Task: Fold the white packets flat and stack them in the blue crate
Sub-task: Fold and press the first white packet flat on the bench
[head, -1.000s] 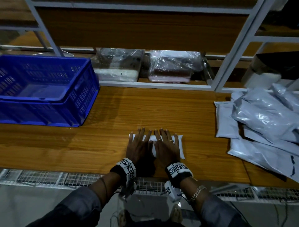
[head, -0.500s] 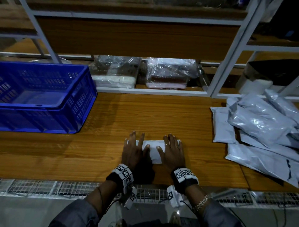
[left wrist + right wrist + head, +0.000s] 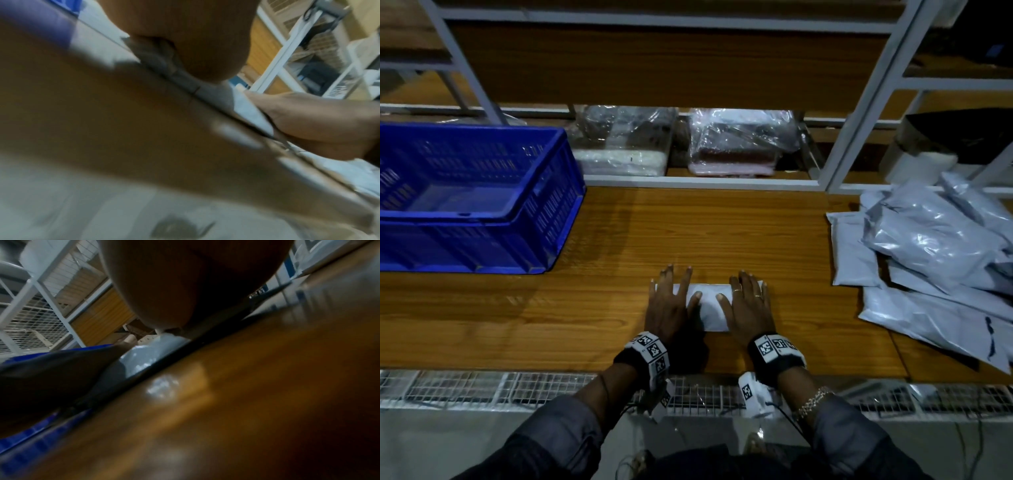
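Note:
A folded white packet (image 3: 710,306) lies flat on the wooden table (image 3: 722,233) near its front edge. My left hand (image 3: 669,301) presses on its left end with straight, spread fingers. Over the right end lies my right hand (image 3: 748,303), palm down and fingers straight. A strip of the packet shows bare between the two thumbs. The blue crate (image 3: 469,195) stands at the table's far left, and its visible floor looks bare. In the right wrist view the packet (image 3: 152,352) shows under my palm. The left wrist view is blurred, with a sliver of the packet (image 3: 249,112).
A loose heap of white packets (image 3: 935,263) covers the table's right side. Behind the table, a white metal shelf frame (image 3: 859,113) holds two clear-wrapped bundles (image 3: 739,144). A wire mesh ledge (image 3: 517,387) runs along the table's front edge.
Both hands have slid apart along the packet, from side by side at its middle to its two ends. The packet now shows bare between them.

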`<state>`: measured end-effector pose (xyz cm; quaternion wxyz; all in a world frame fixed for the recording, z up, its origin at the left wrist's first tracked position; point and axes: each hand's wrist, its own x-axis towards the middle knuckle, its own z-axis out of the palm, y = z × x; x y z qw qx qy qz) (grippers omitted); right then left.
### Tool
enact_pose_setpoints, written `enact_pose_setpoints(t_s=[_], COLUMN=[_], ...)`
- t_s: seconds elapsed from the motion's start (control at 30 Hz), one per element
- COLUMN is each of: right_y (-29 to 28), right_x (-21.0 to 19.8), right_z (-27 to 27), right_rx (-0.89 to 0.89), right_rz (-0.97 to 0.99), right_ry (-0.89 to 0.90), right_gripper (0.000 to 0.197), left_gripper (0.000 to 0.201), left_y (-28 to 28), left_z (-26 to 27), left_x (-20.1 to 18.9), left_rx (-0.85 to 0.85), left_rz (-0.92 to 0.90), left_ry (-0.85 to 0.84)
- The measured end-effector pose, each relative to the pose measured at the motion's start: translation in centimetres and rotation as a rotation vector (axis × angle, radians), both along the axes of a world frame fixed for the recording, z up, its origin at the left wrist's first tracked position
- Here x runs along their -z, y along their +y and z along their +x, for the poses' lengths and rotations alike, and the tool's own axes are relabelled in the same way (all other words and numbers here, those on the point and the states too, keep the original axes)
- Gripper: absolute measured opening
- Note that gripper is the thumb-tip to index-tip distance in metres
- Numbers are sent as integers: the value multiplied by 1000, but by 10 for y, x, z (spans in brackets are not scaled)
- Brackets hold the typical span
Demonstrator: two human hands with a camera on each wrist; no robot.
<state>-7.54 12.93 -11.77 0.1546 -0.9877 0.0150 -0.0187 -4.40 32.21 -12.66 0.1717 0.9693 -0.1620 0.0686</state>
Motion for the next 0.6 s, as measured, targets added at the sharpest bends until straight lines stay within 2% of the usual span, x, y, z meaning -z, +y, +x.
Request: enact_pose_setpoints(t_s=[0.1, 0.2, 0.33, 0.4, 0.5, 0.6], right_y=[9, 23, 31, 31, 33, 33], right_x=[-6, -2, 2, 1, -1, -1], right_z=[5, 7, 5, 4, 2, 0], right_rx=[-102, -168, -130, -123, -103, -124], right_rz=[-68, -143, -180, -186, -154, -114], right_ry=[-47, -23, -2, 2, -11, -28], right_gripper=[69, 55, 63, 60, 56, 62], left_gripper=[60, 58, 65, 67, 65, 61], left_y=[-1, -8, -11, -13, -16, -12], left_z=[-1, -2, -1, -3, -5, -4], left_x=[-1, 3, 10, 9, 8, 9], left_rx=[43, 55, 29, 19, 1, 18], left_rz=[77, 90, 140, 148, 170, 153], left_ry=[-70, -46, 8, 9, 15, 78])
